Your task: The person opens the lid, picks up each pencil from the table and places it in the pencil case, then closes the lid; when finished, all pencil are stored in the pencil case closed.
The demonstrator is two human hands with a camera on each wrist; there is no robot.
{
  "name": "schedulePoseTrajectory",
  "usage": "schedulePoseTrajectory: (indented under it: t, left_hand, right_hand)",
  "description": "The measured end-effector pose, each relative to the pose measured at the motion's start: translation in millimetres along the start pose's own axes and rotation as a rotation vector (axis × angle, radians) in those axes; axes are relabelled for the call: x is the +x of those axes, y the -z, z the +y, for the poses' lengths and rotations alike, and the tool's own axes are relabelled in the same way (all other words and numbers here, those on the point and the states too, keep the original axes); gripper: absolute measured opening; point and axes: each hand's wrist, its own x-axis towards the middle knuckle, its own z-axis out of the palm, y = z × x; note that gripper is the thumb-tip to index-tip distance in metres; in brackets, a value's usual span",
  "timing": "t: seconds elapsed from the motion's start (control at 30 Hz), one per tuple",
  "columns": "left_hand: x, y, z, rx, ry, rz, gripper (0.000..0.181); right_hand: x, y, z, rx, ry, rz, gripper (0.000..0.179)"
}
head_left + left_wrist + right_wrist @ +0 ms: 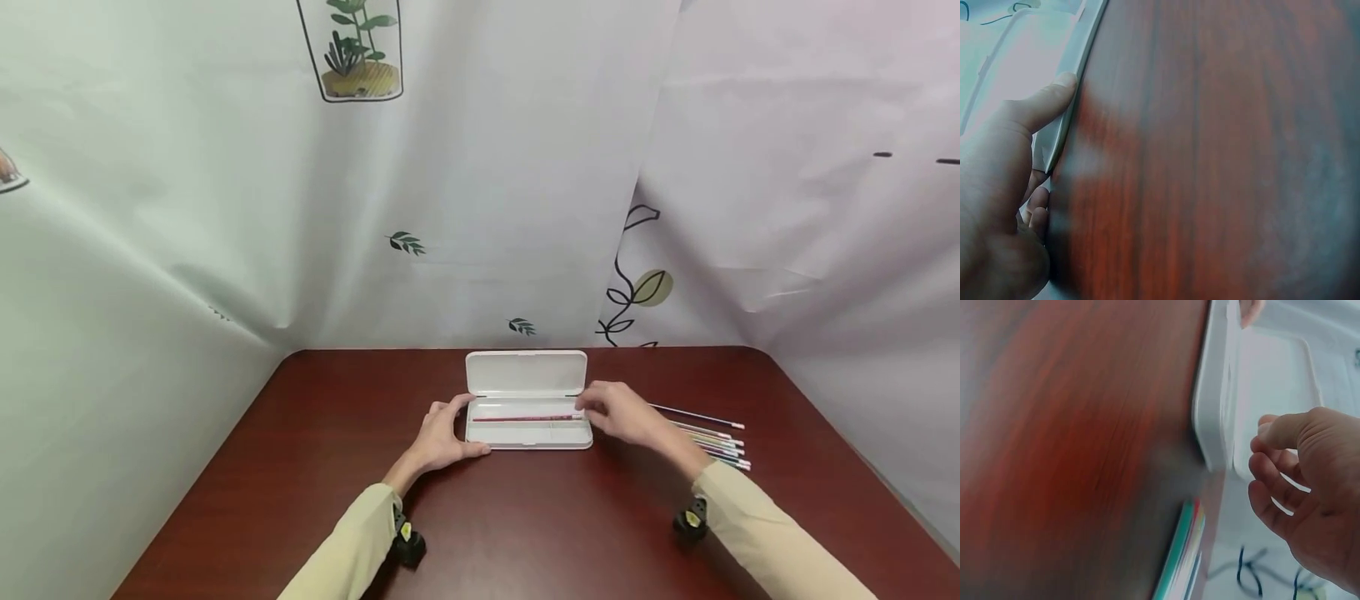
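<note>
Left hand (438, 437): spread wide, gripping the left end of the case (525, 447), thumb at its near edge. Case: white, open, set between the hands, long axis running left to right. Right hand (621, 411): fingers curled in, at the case's right end; cannot tell whether they hold anything. Red pencil (525, 418): inside the case, just beside the right hand's fingertips; parallel to the case, eraser end toward that hand. Marks near that end, unreadable. Pencils (723, 452): right of the right hand, eraser ends pointing away. Lid (525, 372): raised, beyond both hands.
</note>
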Motion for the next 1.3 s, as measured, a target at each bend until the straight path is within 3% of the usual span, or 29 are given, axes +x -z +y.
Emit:
schedulePoseTrajectory:
  t: [0.3, 0.43, 0.53, 0.77, 0.97, 1.3]
  left_hand:
    - [4.8, 4.9, -0.1, 0.016, -0.006, 0.013, 0.086]
    - [4.3, 5.8, 0.2, 0.02, -0.005, -0.004, 0.087]
    - [3.9, 7.4, -0.5, 0.021, 0.0, -0.012, 0.087]
    - [5.3, 7.4, -3.2, 0.023, -0.006, -0.002, 0.087]
    - [4.5, 3.9, -2.9, 0.002, 0.007, -0.009, 0.087]
    - [4.4, 3.7, -1.6, 0.009, 0.0, -0.002, 0.087]
  right_hand:
    - [-82.3, 42.2, 21.4, -0.113, -0.078, 0.089, 0.025]
    - [-116.7, 51.3, 26.4, -0.175, -0.139, 0.109, 0.029]
    - [-130.9, 53.9, 29.3, -0.219, -0.179, 0.124, 0.03]
    - [-140.2, 53.9, 32.4, -0.267, -0.223, 0.131, 0.029]
    - [-143.9, 51.2, 36.4, -0.284, -0.2, 0.138, 0.031]
    - [-144.7, 48.7, 37.3, -0.271, -0.241, 0.091, 0.029]
